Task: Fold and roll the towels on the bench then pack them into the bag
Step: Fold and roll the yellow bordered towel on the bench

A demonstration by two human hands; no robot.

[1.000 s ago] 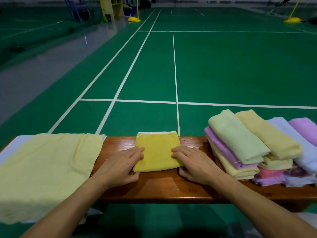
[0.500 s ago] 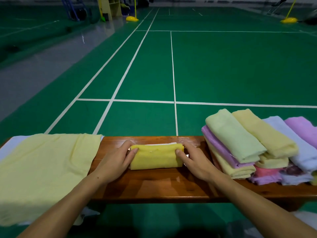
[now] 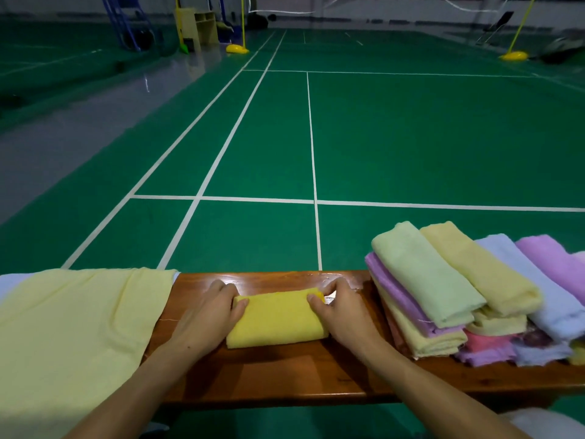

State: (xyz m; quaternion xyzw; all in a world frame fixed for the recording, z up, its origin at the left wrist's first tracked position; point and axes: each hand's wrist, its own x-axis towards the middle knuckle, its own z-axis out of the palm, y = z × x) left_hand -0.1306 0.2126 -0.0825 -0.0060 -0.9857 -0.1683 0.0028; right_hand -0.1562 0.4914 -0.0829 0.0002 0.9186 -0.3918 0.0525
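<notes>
Gripping the two short ends of a bright yellow towel, the left hand and the right hand have their fingers curled over its far side and their thumbs on top, one at each end. It lies across the middle of the wooden counter, nearer the far edge, as a thick, soft-edged bundle: rounded along the far side where the hands hold it, flatter toward the near edge. By its shape the roll looks part-made rather than finished, though how many turns it has cannot be told.

Toward the right end of the counter a stack of folded towels leans in overlapping layers: pale green, pale yellow, lilac, light blue and pink, all napped terry cloth pressed into long flat slabs with blunt folded edges. They are folded but not rolled, so most of the rolling seems yet to be done.

Over the left end a thin pale yellow cloth is spread flat and hangs over the near edge, smoother and limper than the terry; I cannot tell whether it is a towel or something else. No bag is clearly visible, so packing appears not yet begun. The counter itself is glossy varnished wood, reddish brown.
</notes>
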